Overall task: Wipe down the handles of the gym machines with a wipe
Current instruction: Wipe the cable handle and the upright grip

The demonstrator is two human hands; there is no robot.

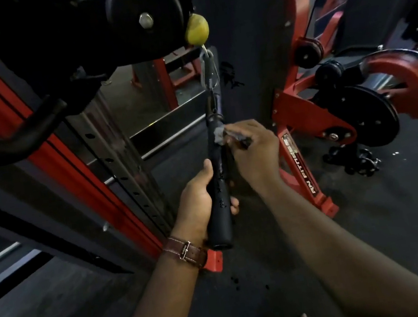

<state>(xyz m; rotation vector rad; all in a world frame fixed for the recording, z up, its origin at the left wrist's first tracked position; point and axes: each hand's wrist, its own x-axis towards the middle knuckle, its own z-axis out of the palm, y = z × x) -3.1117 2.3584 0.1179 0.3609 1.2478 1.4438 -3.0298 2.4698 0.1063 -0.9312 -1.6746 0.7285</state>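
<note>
Hands among red frames over dark floor (379,241): left (201,200) gripping handle (218,173), right (253,148) pinching wipe (222,135).

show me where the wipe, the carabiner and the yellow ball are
wipe (222,135), head view, on the grey wad pressed against the handle.
carabiner (208,69), head view, on the middle of its silver loop.
yellow ball (197,30), head view, on the centre of its face.
</note>
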